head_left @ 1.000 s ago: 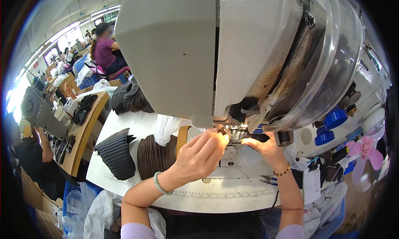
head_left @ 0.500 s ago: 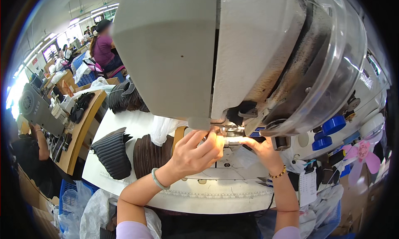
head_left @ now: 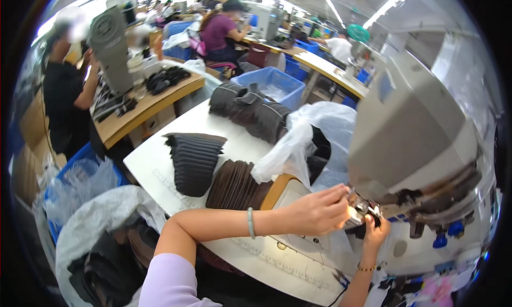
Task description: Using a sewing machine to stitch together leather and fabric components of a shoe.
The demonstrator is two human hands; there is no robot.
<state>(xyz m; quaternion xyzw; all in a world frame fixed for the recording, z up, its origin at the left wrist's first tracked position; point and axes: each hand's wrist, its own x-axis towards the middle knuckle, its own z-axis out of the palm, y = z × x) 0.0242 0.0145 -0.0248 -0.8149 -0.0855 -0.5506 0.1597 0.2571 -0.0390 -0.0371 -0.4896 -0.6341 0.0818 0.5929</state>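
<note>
"Where are we looking from?"
"From the wearer's head, through the left of two fisheye cameras set side by side, down across the white surface (head_left: pixel 152 155)."
"And which way do we face?"
"Out over it, toward the far left: we take in the workroom up to its ceiling light (head_left: pixel 390 6), with the grey machine head (head_left: pixel 410 136) on our right."
"How near are we?"
"Close. The lilac sleeve (head_left: pixel 170 280) enters at the near edge; the left hand (head_left: pixel 320 213) and right hand (head_left: pixel 377 233) lie beyond it. The person in purple (head_left: pixel 218 30) sits far off."
"Our framing?"
"Wide and round; we see straight edges bend toward a dark rim."
</note>
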